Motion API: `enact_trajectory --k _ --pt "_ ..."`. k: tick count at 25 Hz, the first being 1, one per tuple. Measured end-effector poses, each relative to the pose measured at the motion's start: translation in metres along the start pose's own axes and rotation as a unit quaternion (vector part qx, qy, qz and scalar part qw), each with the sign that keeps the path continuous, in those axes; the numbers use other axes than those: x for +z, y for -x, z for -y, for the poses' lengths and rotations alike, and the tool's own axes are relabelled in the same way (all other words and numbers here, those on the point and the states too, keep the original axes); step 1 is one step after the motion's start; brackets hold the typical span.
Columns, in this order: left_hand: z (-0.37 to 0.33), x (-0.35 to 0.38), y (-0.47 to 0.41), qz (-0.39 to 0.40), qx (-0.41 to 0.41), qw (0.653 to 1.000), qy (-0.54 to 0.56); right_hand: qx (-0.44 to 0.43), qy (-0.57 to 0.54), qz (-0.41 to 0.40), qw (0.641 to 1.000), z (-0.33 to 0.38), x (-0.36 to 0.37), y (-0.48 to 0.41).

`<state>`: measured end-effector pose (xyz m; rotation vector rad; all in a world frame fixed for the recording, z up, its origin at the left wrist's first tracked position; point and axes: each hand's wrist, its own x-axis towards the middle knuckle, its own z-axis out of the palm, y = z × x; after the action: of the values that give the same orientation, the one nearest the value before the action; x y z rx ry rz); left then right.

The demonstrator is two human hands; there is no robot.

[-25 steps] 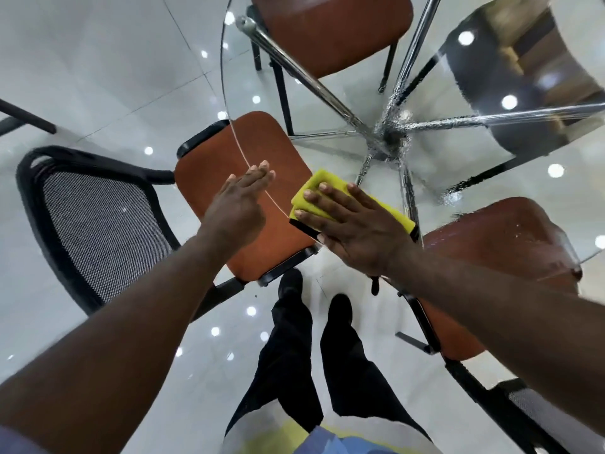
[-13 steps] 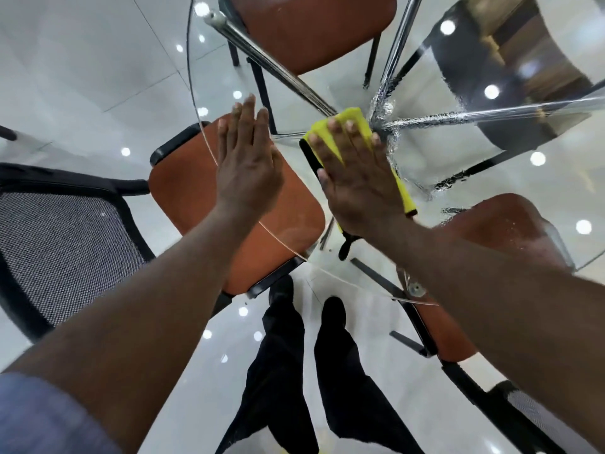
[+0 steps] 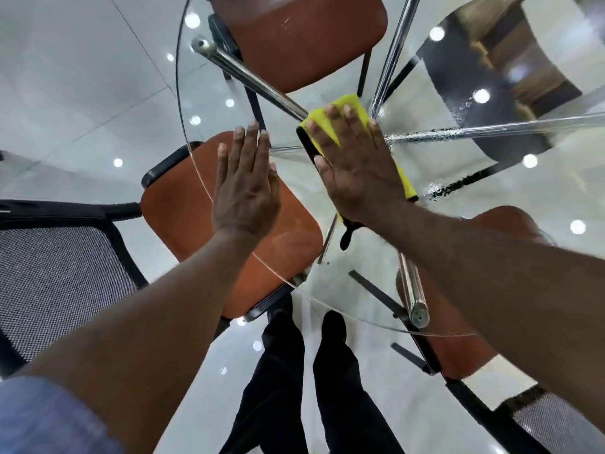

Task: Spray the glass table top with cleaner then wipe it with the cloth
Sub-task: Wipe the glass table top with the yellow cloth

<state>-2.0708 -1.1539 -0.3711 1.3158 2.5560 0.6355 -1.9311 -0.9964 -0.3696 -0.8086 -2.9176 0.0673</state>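
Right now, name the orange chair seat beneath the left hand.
The left orange padded seat, beside the black mesh backrest; others sit top and lower right.

The table (image 3: 209, 93) has a round top of clear glass, its thin rim curving from the upper left of the frame down to the lower right. Chrome tubes (image 3: 252, 80) under the glass meet near the upper middle. A yellow cloth (image 3: 347, 104) with a dark edge lies on the glass there, the right hand (image 3: 357, 168) pressed flat on it. The left hand (image 3: 245, 185) rests flat just left of it, near the rim. Droplets (image 3: 425, 135) streak the glass right of the cloth.
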Motion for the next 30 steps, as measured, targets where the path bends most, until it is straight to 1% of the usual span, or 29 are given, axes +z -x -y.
enact_trajectory --k 1,2,3,4,5,6,7,8,10,11,12,13,15,17,18,19,20,21,22,23,24,25,26,27,28,29,30 --pt "-0.011 -0.016 0.006 -0.023 0.030 0.999 -0.011 0.029 -0.004 -0.006 1.000 0.000 -0.001 0.001" --pt "-0.008 -0.022 0.010 -0.018 0.031 0.998 -0.049 0.068 -0.005 -0.012 0.998 0.004 -0.003 0.013" --pt "0.002 -0.010 0.005 0.005 0.037 0.998 -0.056 0.112 -0.006 -0.005 0.994 0.013 -0.007 0.035" --pt "0.005 -0.009 0.002 0.033 0.024 0.998 -0.047 0.143 -0.010 0.008 0.990 0.023 -0.010 0.062" --pt "-0.001 -0.007 0.000 0.040 0.004 0.997 -0.065 0.146 -0.008 0.016 0.989 0.032 -0.013 0.088" --pt "-0.005 -0.006 -0.003 0.047 0.003 0.997 -0.065 0.129 0.002 0.021 0.991 0.038 -0.017 0.106" --pt "-0.006 -0.008 -0.004 0.034 0.012 0.997 -0.069 0.098 0.008 0.023 0.995 0.038 -0.020 0.112" --pt "-0.005 -0.013 -0.003 0.041 0.010 0.997 -0.062 0.055 0.006 0.023 0.998 0.035 -0.022 0.104" --pt "-0.002 -0.012 -0.005 0.028 0.022 0.997 -0.068 -0.036 0.003 0.022 0.999 0.023 -0.019 0.061" --pt "0.002 -0.008 -0.003 0.026 0.026 0.997 -0.069 -0.058 0.008 0.014 0.998 0.015 -0.012 0.033" --pt "0.001 -0.011 -0.002 0.034 0.022 0.997 -0.063 -0.050 0.006 0.005 0.999 0.008 -0.007 0.007" --pt "0.001 -0.009 -0.004 0.033 0.017 0.997 -0.065 -0.017 0.003 -0.005 1.000 -0.001 -0.004 -0.018" --pt "0.001 -0.005 -0.003 0.035 0.014 0.997 -0.073 0.090 -0.018 -0.014 0.996 -0.019 -0.002 -0.044" --pt "0.000 -0.009 -0.005 0.014 0.017 0.997 -0.080 0.191 -0.026 -0.033 0.981 -0.014 0.001 -0.035" --pt "-0.002 -0.020 -0.005 0.008 0.006 0.997 -0.076 0.232 -0.017 -0.043 0.972 -0.002 0.000 -0.021" --pt "0.004 -0.004 -0.008 0.010 0.016 0.997 -0.076 0.252 -0.005 -0.041 0.967 0.012 -0.004 -0.004" --pt "0.010 0.003 -0.009 0.041 0.014 0.997 -0.063 0.243 -0.003 -0.022 0.970 0.026 -0.006 0.014" --pt "0.011 0.013 -0.015 0.064 -0.007 0.997 -0.045 0.203 -0.009 0.002 0.979 0.035 -0.008 0.027" --pt "0.005 0.019 -0.022 0.078 -0.011 0.996 -0.040 0.141 -0.012 0.022 0.990 0.034 -0.012 0.028" --pt "0.004 0.024 -0.031 0.087 -0.032 0.995 -0.026 0.073 -0.012 0.028 0.997 0.024 -0.014 0.017" --pt "-0.003 0.012 -0.036 0.091 -0.019 0.994 -0.050 0.022 -0.011 0.028 0.999 0.011 -0.014 -0.002" --pt "-0.009 0.006 -0.036 0.074 0.014 0.993 -0.090 0.004 -0.009 0.029 1.000 -0.004 -0.014 -0.024" --pt "-0.017 -0.003 -0.034 0.061 0.083 0.989 -0.108 0.024 -0.006 0.021 0.999 -0.020 -0.012 -0.043" --pt "-0.020 -0.010 -0.034 0.050 0.139 0.984 -0.105 0.075 -0.007 0.006 0.997 -0.035 -0.011 -0.055" --pt "-0.025 -0.027 -0.032 0.046 0.163 0.980 -0.103 0.145 -0.012 -0.007 0.989 -0.046 -0.009 -0.056" --pt "-0.018 -0.008 -0.033 0.065 0.182 0.976 -0.099 0.214 -0.017 -0.022 0.976 -0.048 -0.008 -0.049" --pt "-0.014 -0.004 -0.033 0.082 0.188 0.972 -0.115 0.276 -0.013 -0.034 0.960 -0.040 -0.007 -0.034"
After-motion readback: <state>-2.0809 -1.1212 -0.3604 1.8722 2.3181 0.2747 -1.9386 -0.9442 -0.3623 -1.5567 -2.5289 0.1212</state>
